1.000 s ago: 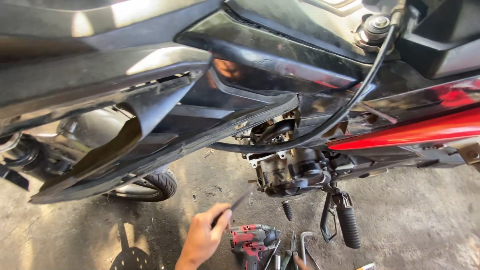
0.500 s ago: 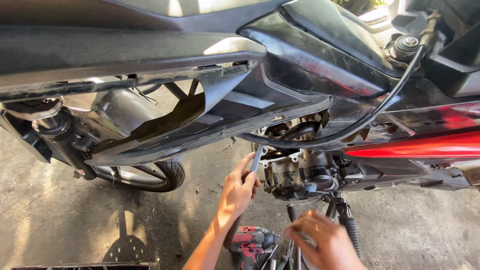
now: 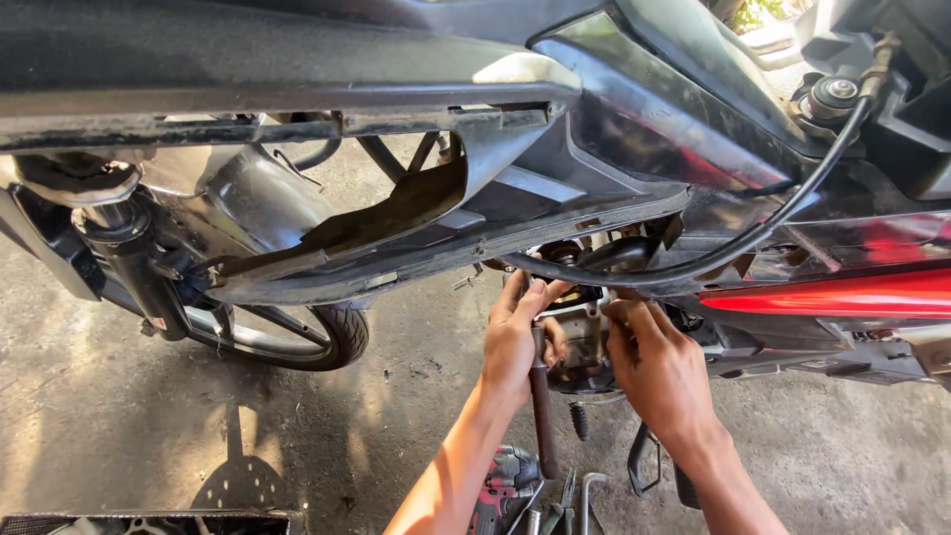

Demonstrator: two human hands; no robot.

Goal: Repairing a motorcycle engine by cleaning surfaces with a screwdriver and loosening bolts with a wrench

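- A black motorcycle with glossy plastic body panels (image 3: 634,109) filled the whole upper half of the frame, its underside open toward the camera.
- A grey, stained concrete floor (image 3: 129,416) took up the lower part of the frame, in sun and shadow.
- A red side panel of the motorcycle (image 3: 842,294) ran along the right edge at mid height.
- A black rubber front tyre on a spoked wheel (image 3: 332,342) stood on the floor, left of centre.
- A black cable (image 3: 733,253) curved from the upper right down to the centre, just above the hands.
- A grey metal engine part (image 3: 584,342) sat at the centre of the frame, between the two hands, under the black panels.
- The right hand (image 3: 659,367) lay against the right side of that engine part, its fingers curled on it; what they gripped could not be told.
- The left hand (image 3: 515,337) was at the left side of the engine part, fingers wrapped around a long dark tool handle (image 3: 542,406) that hung down toward the lower centre.
- A red and black cordless power tool (image 3: 500,485) lay on the floor at the bottom centre, beside some loose metal hand tools (image 3: 584,495).
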